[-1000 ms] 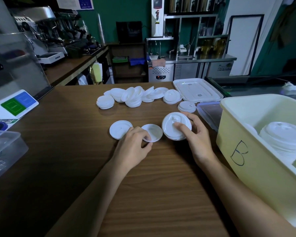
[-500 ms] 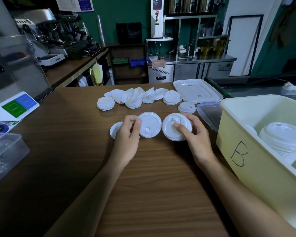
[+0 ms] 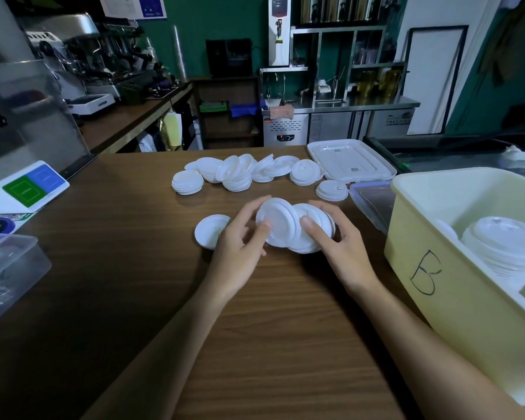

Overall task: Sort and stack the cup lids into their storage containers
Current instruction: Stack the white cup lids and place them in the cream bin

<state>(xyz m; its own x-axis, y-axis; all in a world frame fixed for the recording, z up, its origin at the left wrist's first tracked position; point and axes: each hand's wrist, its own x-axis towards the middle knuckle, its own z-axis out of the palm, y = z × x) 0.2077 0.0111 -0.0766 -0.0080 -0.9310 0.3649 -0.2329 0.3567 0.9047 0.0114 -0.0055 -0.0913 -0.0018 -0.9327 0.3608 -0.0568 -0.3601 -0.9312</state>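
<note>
One tilted lid point(image 3: 273, 219) sits pinched in my left hand point(image 3: 240, 253), touching the lid stack point(image 3: 319, 216) my right hand point(image 3: 343, 250) grips above the counter point(image 3: 134, 237). Yellow bin B point(image 3: 437, 298) stands near, to the right.

Dim indoor light; wide-angle bending at edges; slight motion blur mid-frame.

Two hands point(image 3: 240, 253) point(image 3: 343, 250), one yellow bin point(image 3: 467, 313)
</note>
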